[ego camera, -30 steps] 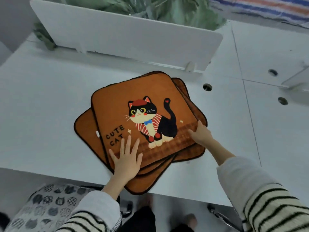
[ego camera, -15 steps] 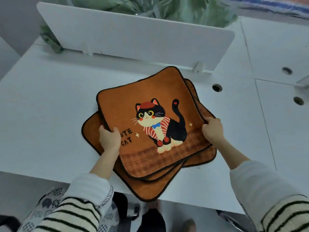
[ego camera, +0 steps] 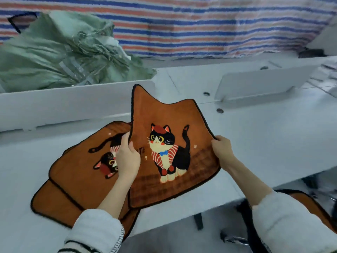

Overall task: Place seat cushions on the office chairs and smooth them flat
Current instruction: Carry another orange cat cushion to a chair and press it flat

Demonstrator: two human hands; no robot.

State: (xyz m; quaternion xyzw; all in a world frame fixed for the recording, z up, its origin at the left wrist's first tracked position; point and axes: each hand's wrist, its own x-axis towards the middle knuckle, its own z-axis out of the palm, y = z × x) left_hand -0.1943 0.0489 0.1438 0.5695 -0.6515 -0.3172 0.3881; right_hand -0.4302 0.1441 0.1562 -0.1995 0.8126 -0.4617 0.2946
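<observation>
An orange seat cushion with a cat picture (ego camera: pixel 169 150) is lifted off the white desk (ego camera: pixel 264 136), tilted up toward me. My left hand (ego camera: pixel 127 157) grips its left edge and my right hand (ego camera: pixel 221 149) grips its right edge. Below it, a stack of the same orange cushions (ego camera: pixel 78 172) lies flat on the desk, its top one showing the cat upside down. At the lower right, another orange cushion (ego camera: pixel 313 207) lies on an office chair, mostly hidden by my right sleeve.
White divider panels (ego camera: pixel 63 105) (ego camera: pixel 260 83) stand along the desk's back. A heap of green sacks (ego camera: pixel 69 52) lies behind the left panel, with a striped tarp (ego camera: pixel 209 24) beyond. Chair legs (ego camera: pixel 229 238) show under the desk's front edge.
Both hands went from pressing on the stack to gripping the top cushion's edges, then lifted it up and to the right. My view swung up and rightward.
</observation>
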